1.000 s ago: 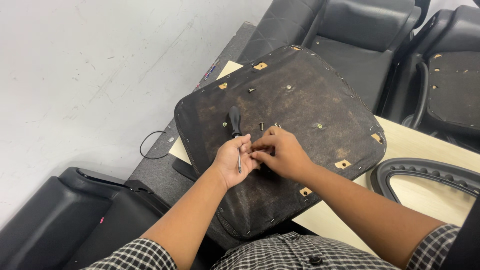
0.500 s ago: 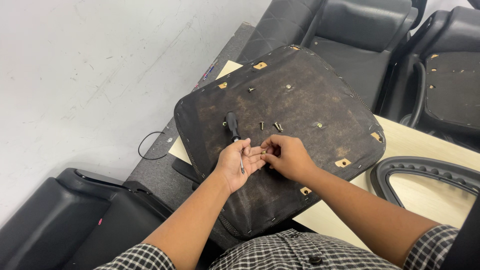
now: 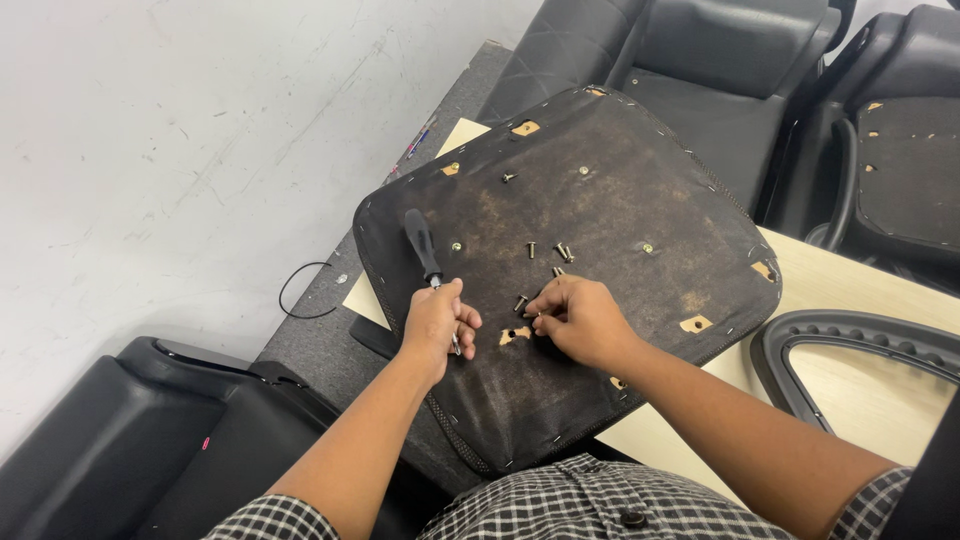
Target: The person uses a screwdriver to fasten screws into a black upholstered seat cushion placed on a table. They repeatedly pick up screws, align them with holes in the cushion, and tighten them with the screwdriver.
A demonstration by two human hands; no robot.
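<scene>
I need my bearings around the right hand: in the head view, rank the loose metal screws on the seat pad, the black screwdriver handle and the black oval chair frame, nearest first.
1. Loose metal screws, on the dark fabric seat pad just above the right hand.
2. Black screwdriver handle, left, sticking up from the left hand.
3. Black oval chair frame, far right on the pale table.

One seat panel [image 3: 600,200], one screwdriver [image 3: 421,243], about five loose screws [image 3: 563,250], two hands [image 3: 437,322].
</scene>
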